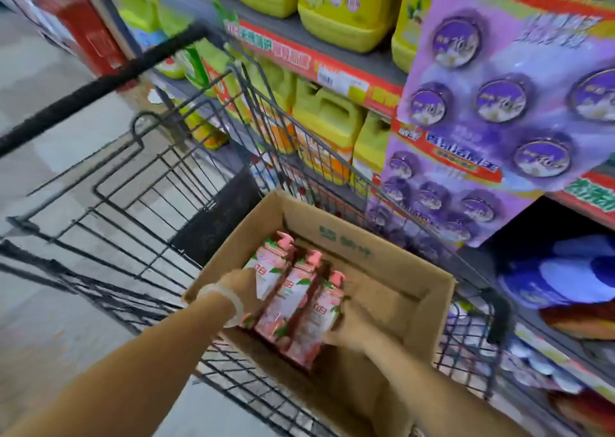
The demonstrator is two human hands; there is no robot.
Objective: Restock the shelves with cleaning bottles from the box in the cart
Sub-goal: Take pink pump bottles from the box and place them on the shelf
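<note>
Fingers of both hands [233, 290] [349, 328] seemingly clamp three pink bottles [293, 303] inside the box [399, 290].

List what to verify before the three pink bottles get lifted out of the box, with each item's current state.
1. Left hand against the pink bottles: ok.
2. Right hand against the opposite side: ok.
3. Grip firm enough to lift all three: cannot tell.
4. Cardboard box open above the bottles: ok.
5. Box seated inside the cart: ok.
6. Free shelf spot for them: cannot tell.
</note>
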